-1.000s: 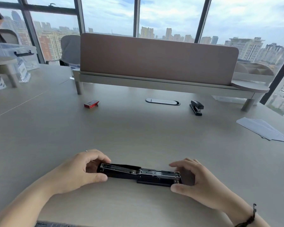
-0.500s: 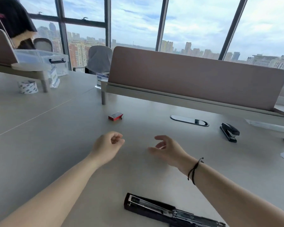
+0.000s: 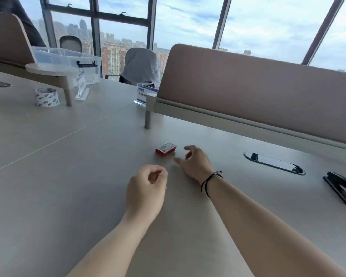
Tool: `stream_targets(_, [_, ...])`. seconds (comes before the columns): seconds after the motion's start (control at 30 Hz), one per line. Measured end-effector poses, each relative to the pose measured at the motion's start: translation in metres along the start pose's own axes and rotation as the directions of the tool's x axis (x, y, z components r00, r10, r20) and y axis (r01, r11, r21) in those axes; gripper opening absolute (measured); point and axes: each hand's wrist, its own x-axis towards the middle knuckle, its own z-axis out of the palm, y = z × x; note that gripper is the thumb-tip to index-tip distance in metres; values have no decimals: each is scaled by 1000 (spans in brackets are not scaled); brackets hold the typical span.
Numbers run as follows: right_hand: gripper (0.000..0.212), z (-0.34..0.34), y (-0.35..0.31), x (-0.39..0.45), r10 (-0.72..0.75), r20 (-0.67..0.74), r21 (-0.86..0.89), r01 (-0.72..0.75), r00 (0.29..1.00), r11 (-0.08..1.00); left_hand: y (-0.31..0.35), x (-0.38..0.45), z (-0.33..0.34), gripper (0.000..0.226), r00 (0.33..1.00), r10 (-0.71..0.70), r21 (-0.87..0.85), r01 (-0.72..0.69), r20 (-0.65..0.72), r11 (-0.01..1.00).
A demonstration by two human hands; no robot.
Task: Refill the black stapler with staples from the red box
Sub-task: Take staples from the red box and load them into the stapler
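Note:
The small red staple box (image 3: pixel 165 149) lies flat on the grey desk (image 3: pixel 68 176), a little in front of the divider's leg. My right hand (image 3: pixel 194 161) hovers just right of the box with fingers spread, a small gap from it, holding nothing. My left hand (image 3: pixel 147 186) is nearer to me, fingers loosely curled and empty. A closed black stapler (image 3: pixel 342 188) rests at the right edge of view. The opened black stapler I handled earlier is out of frame below.
A brown desk divider (image 3: pixel 258 100) on a raised shelf runs behind the box. A cable grommet (image 3: pixel 274 163) sits in the desk to the right. Far left stand a tape roll (image 3: pixel 46 97), a clear plastic bin (image 3: pixel 68 60) and a small sign holder (image 3: pixel 145 94).
Both hands left the opened stapler and reached forward. My right hand has come up close to the red box. The view swung left and forward, dropping the opened stapler out of frame.

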Motion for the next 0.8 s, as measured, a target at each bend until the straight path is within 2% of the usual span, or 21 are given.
stream_targets(0.27, [66, 7, -1, 33, -2, 62, -44, 5, 998, 999, -3, 3, 2, 11, 1000, -20, -52, 21, 3, 998])
stream_targets(0.43, [46, 8, 1, 35, -24, 56, -43, 27, 998, 999, -2, 4, 1, 9, 1000, -25, -50, 25, 1, 998])
stream_targets(0.63, [27, -6, 10, 13, -23, 85, 271, -1, 996, 963, 2, 3, 1, 7, 1000, -25, -31, 25, -2, 999])
stream_targets(0.8, [27, -45, 21, -45, 3, 225, 399, -95, 974, 912, 3, 0, -2, 8, 998, -12, 10, 12, 58, 1000])
